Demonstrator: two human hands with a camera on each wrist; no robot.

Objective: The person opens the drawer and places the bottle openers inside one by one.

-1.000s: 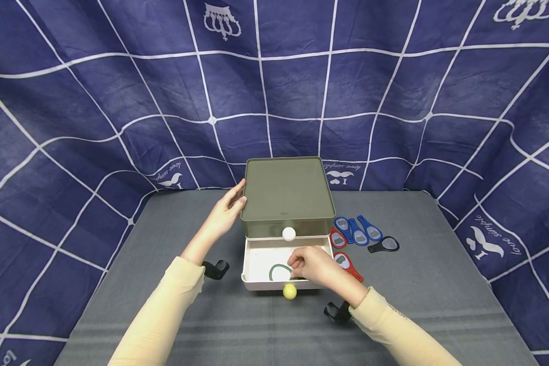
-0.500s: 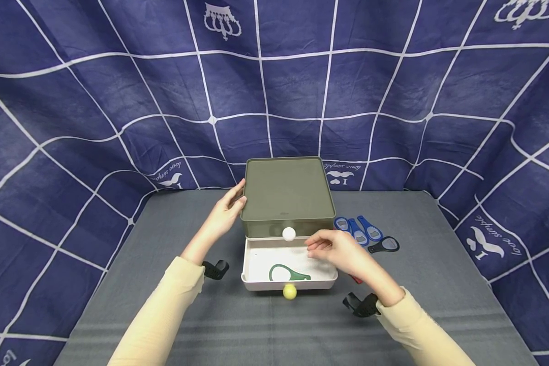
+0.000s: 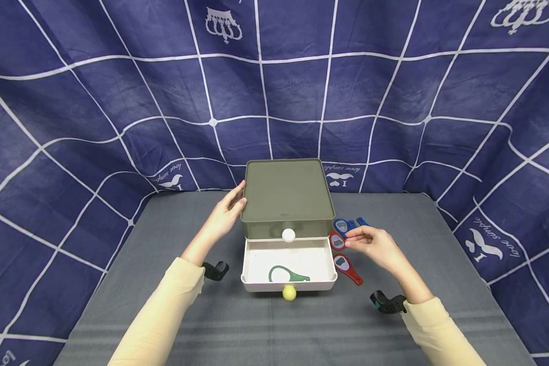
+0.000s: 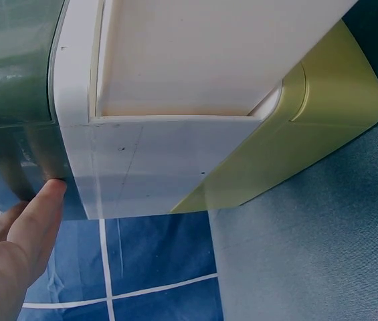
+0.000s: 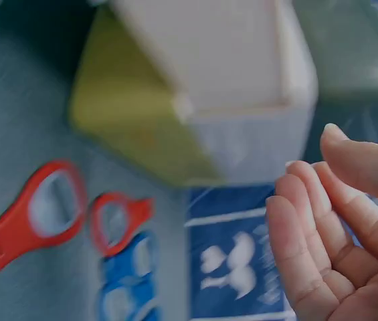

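Head view shows your left hand [image 3: 223,214] resting flat against the left side of the green drawer box [image 3: 286,195], fingers straight and touching its upper edge, holding nothing. Your left wrist view confirms it: a fingertip [image 4: 45,200] presses the box wall just beside the white frame. Below the box lid, the white drawer [image 3: 288,282] stands pulled out toward you, with a yellow knob [image 3: 289,292] on its front and a white knob [image 3: 288,234] on the closed drawer above. Inside the open drawer a green bottle opener [image 3: 285,274] lies flat near the front wall, its handle pointing right. Your right hand [image 3: 374,245] hovers over the grey table [image 3: 164,315] just right of the box, fingers loosely extended and gathered, gripping nothing; the right wrist view shows those fingers [image 5: 309,254] relaxed and empty. Your fingertips are near the loose openers on the table: a red opener [image 3: 347,268] lies beside the drawer's right wall, a second red opener [image 3: 336,240] sits just behind it, and blue openers [image 3: 344,225] lie behind that, partly hidden by your hand.
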